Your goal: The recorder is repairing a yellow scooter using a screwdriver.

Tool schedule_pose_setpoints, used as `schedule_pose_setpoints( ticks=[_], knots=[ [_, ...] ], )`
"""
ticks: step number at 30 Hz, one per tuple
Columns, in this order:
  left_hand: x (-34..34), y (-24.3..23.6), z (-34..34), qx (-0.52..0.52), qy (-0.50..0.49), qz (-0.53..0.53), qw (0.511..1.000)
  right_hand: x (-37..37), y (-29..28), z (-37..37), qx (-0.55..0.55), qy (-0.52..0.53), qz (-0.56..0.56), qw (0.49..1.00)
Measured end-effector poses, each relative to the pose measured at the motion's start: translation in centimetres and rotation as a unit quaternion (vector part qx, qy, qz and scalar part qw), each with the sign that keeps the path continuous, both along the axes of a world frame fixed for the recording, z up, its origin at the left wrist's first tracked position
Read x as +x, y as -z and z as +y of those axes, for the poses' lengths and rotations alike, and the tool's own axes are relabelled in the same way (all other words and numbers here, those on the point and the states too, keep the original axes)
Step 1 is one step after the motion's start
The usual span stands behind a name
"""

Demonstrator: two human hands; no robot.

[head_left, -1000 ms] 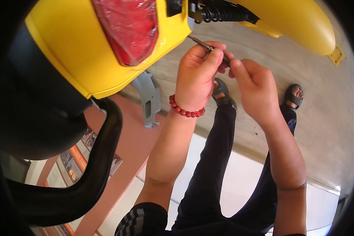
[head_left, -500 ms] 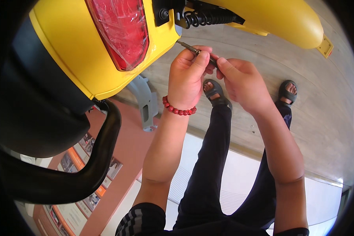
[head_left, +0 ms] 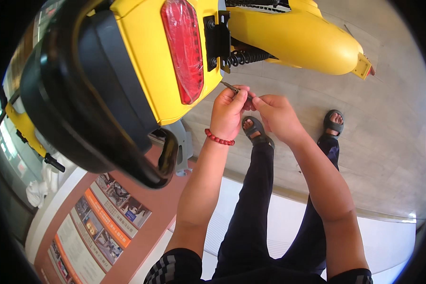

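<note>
Both my hands hold a slim, dark screwdriver (head_left: 230, 87) against the lower edge of a scooter's yellow rear panel (head_left: 139, 52). My left hand (head_left: 227, 114), with a red bead bracelet at the wrist, is closed around its shaft. At the other end, my right hand (head_left: 280, 117) pinches the dark handle between thumb and fingers. The tip meets the panel's lower right corner; whatever it touches there is too small to make out. A red tail light (head_left: 183, 52) wrapped in clear film is set in the panel, left of my hands.
A black grab bar (head_left: 123, 156) curves out at the left under the dark seat (head_left: 57, 94). Beyond my hands are a black bracket (head_left: 217, 42), a coil spring (head_left: 248, 56) and a yellow mudguard (head_left: 312, 45). My sandalled feet stand on grey flooring (head_left: 383, 132); a printed board (head_left: 94, 222) is lower left.
The view has shifted, so the scooter shows farther right and more of its seat and grab bar are in sight. My hands keep their hold on the screwdriver at the panel's edge.
</note>
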State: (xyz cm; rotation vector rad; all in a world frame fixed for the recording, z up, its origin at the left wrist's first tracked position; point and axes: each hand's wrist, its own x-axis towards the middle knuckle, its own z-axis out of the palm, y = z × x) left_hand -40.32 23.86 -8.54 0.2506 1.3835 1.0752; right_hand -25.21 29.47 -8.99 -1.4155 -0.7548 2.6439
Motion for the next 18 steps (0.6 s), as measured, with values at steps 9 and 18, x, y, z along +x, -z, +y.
schedule_pose_setpoints(
  ticks=[9,18],
  knots=[
    [1.4,-2.5,-0.6,-0.168,0.036,0.128,0.977,0.2,0.0,0.1,0.222,-0.069,-0.023,0.972],
    [5.9,-12.2,-2.3,-0.133,0.348,0.231,0.899,5.0,6.9,-2.8,0.208,-0.103,-0.074,0.97]
  ],
)
